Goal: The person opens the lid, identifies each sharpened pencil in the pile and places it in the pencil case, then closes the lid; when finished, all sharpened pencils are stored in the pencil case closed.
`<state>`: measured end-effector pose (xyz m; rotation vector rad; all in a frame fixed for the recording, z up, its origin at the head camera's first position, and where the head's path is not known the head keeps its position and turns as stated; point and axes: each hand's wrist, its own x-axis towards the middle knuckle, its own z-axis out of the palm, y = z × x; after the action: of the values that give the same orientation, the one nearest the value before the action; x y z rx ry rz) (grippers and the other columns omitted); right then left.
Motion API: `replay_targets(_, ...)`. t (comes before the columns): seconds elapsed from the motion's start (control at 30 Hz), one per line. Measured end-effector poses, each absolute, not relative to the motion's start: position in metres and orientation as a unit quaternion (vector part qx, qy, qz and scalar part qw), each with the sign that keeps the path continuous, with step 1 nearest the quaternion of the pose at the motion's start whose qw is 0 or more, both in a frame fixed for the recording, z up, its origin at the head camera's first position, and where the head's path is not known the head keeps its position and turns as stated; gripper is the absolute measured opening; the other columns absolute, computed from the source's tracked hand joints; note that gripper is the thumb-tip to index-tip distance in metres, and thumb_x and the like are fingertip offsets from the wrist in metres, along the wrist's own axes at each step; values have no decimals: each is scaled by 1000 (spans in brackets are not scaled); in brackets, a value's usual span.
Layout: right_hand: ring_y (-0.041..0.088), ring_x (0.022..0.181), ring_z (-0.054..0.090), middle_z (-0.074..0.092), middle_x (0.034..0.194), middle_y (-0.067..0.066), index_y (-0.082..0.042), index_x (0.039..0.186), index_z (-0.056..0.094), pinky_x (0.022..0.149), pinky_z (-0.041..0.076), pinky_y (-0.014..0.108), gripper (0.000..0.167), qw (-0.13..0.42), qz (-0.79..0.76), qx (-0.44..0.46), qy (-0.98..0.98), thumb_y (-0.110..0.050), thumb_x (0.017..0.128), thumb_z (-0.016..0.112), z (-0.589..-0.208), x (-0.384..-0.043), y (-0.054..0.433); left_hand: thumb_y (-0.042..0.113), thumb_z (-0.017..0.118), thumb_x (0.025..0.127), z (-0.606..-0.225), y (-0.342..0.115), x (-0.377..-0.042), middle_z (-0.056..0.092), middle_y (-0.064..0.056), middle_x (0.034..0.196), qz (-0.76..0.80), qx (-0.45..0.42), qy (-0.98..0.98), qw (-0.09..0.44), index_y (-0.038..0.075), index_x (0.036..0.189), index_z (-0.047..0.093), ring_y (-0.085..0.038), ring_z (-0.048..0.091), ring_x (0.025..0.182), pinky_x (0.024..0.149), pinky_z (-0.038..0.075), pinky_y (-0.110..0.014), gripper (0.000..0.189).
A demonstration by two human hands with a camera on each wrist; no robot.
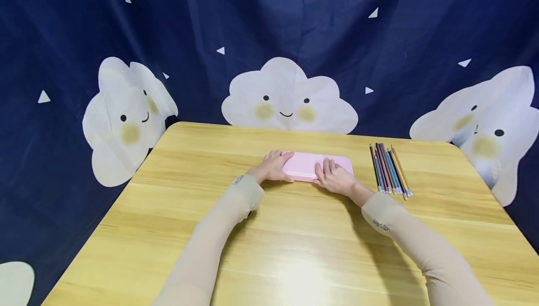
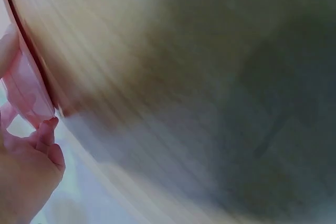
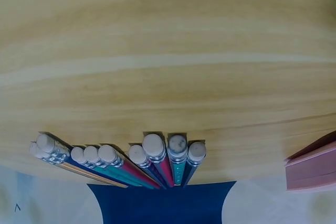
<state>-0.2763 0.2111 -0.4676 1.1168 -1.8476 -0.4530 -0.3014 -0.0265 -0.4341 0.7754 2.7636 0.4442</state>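
Note:
A pink pencil case (image 1: 303,164) lies flat on the wooden table, its long side facing me. My left hand (image 1: 274,165) grips its left end, the thumb over the top. In the left wrist view, fingertips of that hand (image 2: 31,166) hold a corner of the pink case (image 2: 29,82). My right hand (image 1: 334,176) grips the front edge towards the right end, fingers curled over the lid. The right wrist view shows the case's end (image 3: 312,169) at the right edge, with the right hand out of frame.
Right of the case lies a row of coloured pencils (image 1: 389,170), eraser ends towards me. Their white erasers (image 3: 154,144) show large in the right wrist view. Behind the wooden table (image 1: 202,147) hangs a dark blue curtain (image 1: 261,16) with smiling clouds.

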Motion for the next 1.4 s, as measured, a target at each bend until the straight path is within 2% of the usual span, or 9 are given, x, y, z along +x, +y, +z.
replay_targets(0.2, 32, 62, 59, 61, 78, 24, 4, 92, 59, 46, 51, 33, 62, 452, -148, 438, -763, -38, 100, 14, -471, -272, 211, 44, 72, 73, -437, -28, -299, 33, -16, 139, 144, 269, 944, 127, 18, 145, 27, -29, 31, 125, 105, 26, -41, 88)
replay_targets(0.43, 34, 74, 57, 58, 90, 24, 5, 101, 56, 52, 53, 36, 69, 398, -126, 402, -815, -47, 98, 11, -474, -267, 204, 42, 74, 72, -437, -31, -297, 37, -17, 137, 147, 266, 946, 109, 17, 143, 31, -28, 35, 122, 104, 30, -41, 87)
replay_targets(0.6, 31, 67, 58, 61, 84, 24, 6, 96, 57, 47, 51, 32, 69, 426, -156, 424, -784, -44, 99, 10, -474, -270, 203, 42, 74, 72, -437, -33, -297, 39, -16, 136, 148, 266, 944, 128, 16, 143, 31, -28, 35, 121, 103, 32, -40, 88)
replay_targets(0.8, 32, 58, 57, 61, 76, 25, 4, 93, 54, 46, 51, 33, 59, 446, -152, 439, -765, -36, 101, 12, -466, -280, 205, 36, 77, 69, -427, -30, -305, 48, -13, 128, 190, 255, 941, 118, 14, 141, 37, -25, 41, 111, 95, 38, -36, 85)
replay_targets(0.93, 29, 53, 55, 59, 71, 22, 4, 90, 53, 43, 49, 31, 54, 453, -145, 458, -751, -34, 101, 15, -464, -284, 207, 36, 77, 70, -424, -29, -307, 47, -12, 130, 197, 250, 937, 143, 15, 141, 35, -24, 41, 111, 95, 37, -35, 85)
replay_targets(1.07, 26, 49, 49, 53, 66, 17, 3, 86, 51, 39, 45, 31, 52, 454, -114, 461, -754, -34, 101, 18, -462, -287, 208, 36, 76, 71, -422, -27, -310, 49, -11, 130, 193, 248, 938, 150, 15, 142, 35, -24, 42, 112, 97, 37, -35, 84)
replay_targets(1.17, 27, 51, 47, 49, 68, 16, 3, 87, 51, 39, 43, 33, 56, 449, -88, 449, -768, -39, 100, 18, -461, -287, 209, 36, 76, 71, -417, -26, -310, 49, -11, 129, 181, 253, 939, 148, 16, 142, 34, -24, 43, 111, 96, 37, -36, 85)
replay_targets(1.27, 28, 58, 51, 52, 77, 18, 4, 91, 52, 43, 47, 34, 59, 419, -83, 439, -790, -46, 98, 22, -460, -282, 210, 39, 77, 70, -416, -26, -308, 46, -11, 131, 161, 251, 943, 149, 18, 143, 31, -24, 41, 112, 97, 36, -37, 89)
replay_targets(1.4, 32, 80, 58, 56, 96, 19, 2, 103, 53, 63, 54, 39, 47, 293, -70, 433, -850, -42, 90, 49, -449, -267, 218, 42, 77, 69, -420, -25, -302, 40, -10, 136, 149, 242, 947, 152, 21, 144, 27, -23, 37, 117, 100, 33, -40, 93)
